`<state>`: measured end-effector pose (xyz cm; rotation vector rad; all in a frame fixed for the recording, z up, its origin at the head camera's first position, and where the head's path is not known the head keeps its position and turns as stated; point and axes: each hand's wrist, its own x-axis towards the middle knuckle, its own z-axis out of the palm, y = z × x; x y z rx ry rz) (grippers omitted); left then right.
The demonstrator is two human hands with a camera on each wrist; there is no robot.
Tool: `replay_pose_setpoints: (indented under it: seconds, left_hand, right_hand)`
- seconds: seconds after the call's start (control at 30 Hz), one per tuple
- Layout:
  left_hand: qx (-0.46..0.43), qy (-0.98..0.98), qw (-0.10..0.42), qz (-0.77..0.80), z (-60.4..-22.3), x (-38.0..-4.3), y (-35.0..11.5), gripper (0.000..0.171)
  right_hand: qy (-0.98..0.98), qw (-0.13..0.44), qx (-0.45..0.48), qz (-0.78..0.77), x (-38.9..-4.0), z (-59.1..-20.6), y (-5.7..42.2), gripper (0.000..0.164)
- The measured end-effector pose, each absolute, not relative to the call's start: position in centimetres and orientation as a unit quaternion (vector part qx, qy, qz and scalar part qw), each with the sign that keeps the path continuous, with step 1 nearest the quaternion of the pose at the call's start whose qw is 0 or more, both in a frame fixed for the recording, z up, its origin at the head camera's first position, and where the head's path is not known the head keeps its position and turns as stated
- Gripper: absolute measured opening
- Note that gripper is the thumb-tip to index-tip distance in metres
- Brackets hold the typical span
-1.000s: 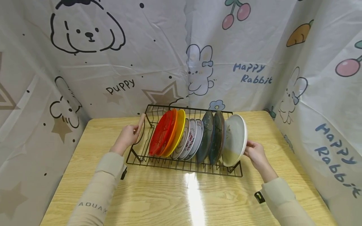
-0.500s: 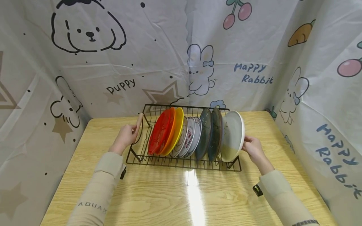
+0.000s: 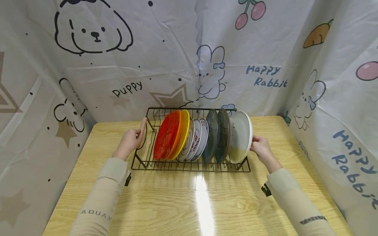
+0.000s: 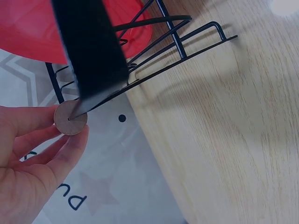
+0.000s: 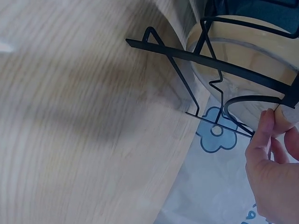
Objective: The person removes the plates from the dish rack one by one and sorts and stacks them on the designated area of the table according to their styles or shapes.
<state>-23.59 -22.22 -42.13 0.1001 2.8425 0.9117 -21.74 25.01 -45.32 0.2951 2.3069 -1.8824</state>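
Note:
A black wire dish rack (image 3: 189, 168) holds a row of upright plates on the wooden table. My left hand (image 3: 130, 141) pinches the round wooden handle (image 4: 70, 119) at the rack's left end between thumb and fingers. At the other end, my right hand (image 3: 262, 149) grips a matching wooden handle (image 5: 283, 116); in the head view the big white plate (image 3: 242, 137) hides this handle. From left, the rack bears red plates (image 3: 163, 137), an orange and a yellow plate (image 3: 182, 139), several small patterned white plates (image 3: 202, 141), and two dark speckled plates (image 3: 212, 137).
The pale wooden table (image 3: 165, 203) extends in front of the rack and to both sides. A white curtain (image 3: 165, 62) with cartoon prints hangs close behind the rack and along the left and right sides.
The rack's right end has swung away from me and slightly left, plates along with it, my right hand following. My left hand and its end have shifted slightly left.

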Motion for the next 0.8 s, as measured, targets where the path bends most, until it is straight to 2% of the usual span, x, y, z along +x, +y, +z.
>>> replay_pose_setpoints:
  seconds: [0.8]
  left_hand:
    - [0.005,0.947,0.082,0.31,-42.2,-24.4,-22.8,0.042]
  right_hand:
    - [0.77,0.077,0.112,-0.624,-24.4,-44.7,23.8,0.052]
